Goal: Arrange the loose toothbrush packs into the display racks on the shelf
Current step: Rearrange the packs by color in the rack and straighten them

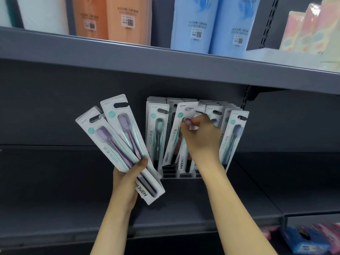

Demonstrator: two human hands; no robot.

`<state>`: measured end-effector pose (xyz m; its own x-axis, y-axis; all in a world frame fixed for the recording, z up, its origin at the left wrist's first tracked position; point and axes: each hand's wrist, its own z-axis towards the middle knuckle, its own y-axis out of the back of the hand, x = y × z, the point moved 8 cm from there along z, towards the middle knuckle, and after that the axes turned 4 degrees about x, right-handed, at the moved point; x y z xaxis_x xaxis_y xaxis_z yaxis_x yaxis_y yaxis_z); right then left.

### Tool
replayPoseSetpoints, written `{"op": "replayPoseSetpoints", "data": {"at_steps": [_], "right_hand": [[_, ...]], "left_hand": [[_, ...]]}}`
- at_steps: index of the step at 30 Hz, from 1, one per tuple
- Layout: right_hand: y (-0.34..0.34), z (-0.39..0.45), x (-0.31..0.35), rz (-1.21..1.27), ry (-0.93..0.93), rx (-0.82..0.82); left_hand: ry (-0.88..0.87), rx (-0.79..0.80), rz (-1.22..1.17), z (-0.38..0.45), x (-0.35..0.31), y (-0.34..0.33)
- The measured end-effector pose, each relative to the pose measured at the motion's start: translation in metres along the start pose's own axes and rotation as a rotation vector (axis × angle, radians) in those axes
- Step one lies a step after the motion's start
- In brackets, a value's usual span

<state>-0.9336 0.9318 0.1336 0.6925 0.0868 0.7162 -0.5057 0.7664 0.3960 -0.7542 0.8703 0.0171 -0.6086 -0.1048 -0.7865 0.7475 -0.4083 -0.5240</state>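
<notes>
Left hand [128,178] grips 2 fanned white purple-toothbrush packs [117,144]; right hand [201,134] pinches 1 tilted white pack [177,133], hiding dark rack [181,174] rows.

One head-worn, wide-angle view looks forward and slightly down into a dark grey shelf [55,181] bay from close range, near enough that both forearms rise from the bottom edge of the frame. The upper shelf [165,57] crosses the top third, tilted so it drops toward the right, and the wide lens bends its front edge. The display rack [181,174] stands near the back of the lower shelf, about mid-frame. The lower shelf's front edge runs along the bottom. With only this view, no region is shared.
</notes>
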Motion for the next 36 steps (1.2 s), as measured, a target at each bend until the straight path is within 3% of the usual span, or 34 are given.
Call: {"op": "replayPoseSetpoints", "data": {"at_steps": [15, 28, 36], "right_hand": [[-0.016, 0.000, 0.000, -0.074, 0.176, -0.169], [-0.034, 0.008, -0.005, -0.169, 0.149, -0.203], [-0.037, 0.017, -0.006, -0.173, 0.109, -0.139]], "left_hand": [[-0.002, -0.011, 0.002, 0.003, 0.003, 0.007], [-0.007, -0.016, -0.013, 0.008, 0.002, 0.018], [0.004, -0.028, -0.026, 0.014, 0.005, 0.020]]}}
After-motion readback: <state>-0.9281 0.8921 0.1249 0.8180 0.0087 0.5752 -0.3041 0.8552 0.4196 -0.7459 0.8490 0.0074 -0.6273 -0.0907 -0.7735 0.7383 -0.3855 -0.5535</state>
